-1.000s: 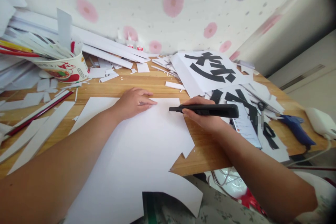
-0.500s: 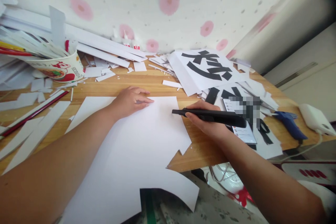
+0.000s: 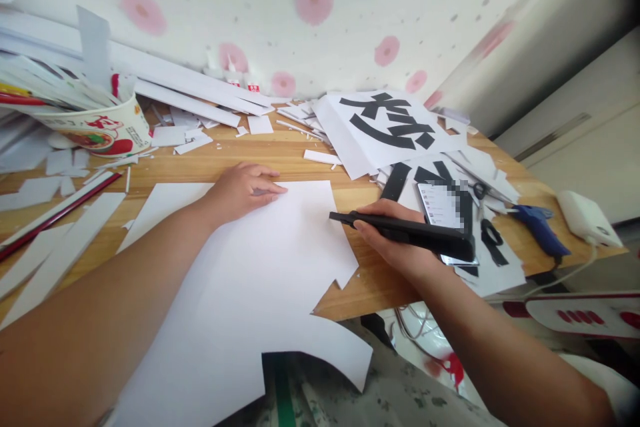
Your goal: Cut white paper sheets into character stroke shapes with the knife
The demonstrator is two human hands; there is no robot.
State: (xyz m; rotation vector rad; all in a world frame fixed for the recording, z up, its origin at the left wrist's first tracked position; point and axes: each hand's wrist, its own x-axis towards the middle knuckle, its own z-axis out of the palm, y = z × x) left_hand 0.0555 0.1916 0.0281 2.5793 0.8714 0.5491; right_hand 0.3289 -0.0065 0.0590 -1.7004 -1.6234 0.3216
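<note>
A large white sheet of card or foam board [image 3: 240, 280] lies on the wooden table and hangs over its front edge. Its right side has a cut, notched outline and a curved strip. My left hand [image 3: 245, 190] rests flat near the sheet's far edge, fingers stretched out. In my right hand [image 3: 387, 233] is a black utility knife [image 3: 415, 230], thick-bodied with a narrow front end. Its tip points left, over the sheet's right part; I cannot make out a blade or whether it touches.
Papers with black characters [image 3: 390, 123], a phone [image 3: 445, 213], scissors [image 3: 487, 213] and a blue glue gun [image 3: 540, 230] lie at right. At left stand a paper tub of tools [image 3: 100, 130] and white strips [image 3: 75, 247]. Small glue bottles [image 3: 233, 73] stand by the wall.
The view has shifted slightly, so most things appear a little farther left. My right hand and the knife have moved slightly rightward relative to the sheet. My left hand stays in place.
</note>
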